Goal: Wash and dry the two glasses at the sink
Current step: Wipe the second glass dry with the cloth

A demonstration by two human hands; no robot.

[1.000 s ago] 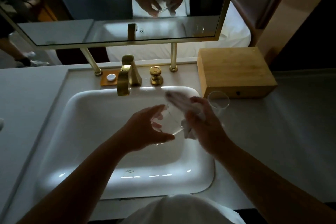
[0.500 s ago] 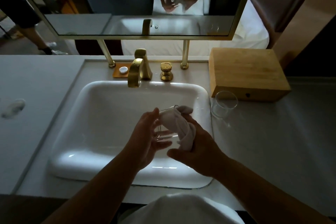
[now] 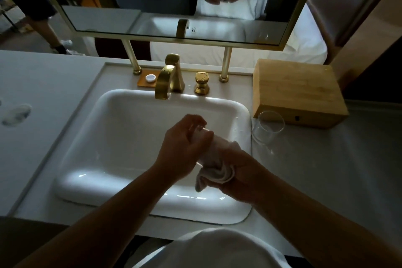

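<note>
Left hand curled round a glass, mostly hidden by fingers and cloth; lying roughly sideways, long axis toward the right hand. Right hand gripping a white cloth bunched against the glass, over the sink. Second glass upright on the counter, just beside the wooden box.

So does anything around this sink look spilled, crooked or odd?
Only small things. Water droplets sit on the white sink's rim and by the gold tap. A pale smudge marks the grey counter at far left. The clear glass beside the wooden box stands upright, undamaged.
</note>
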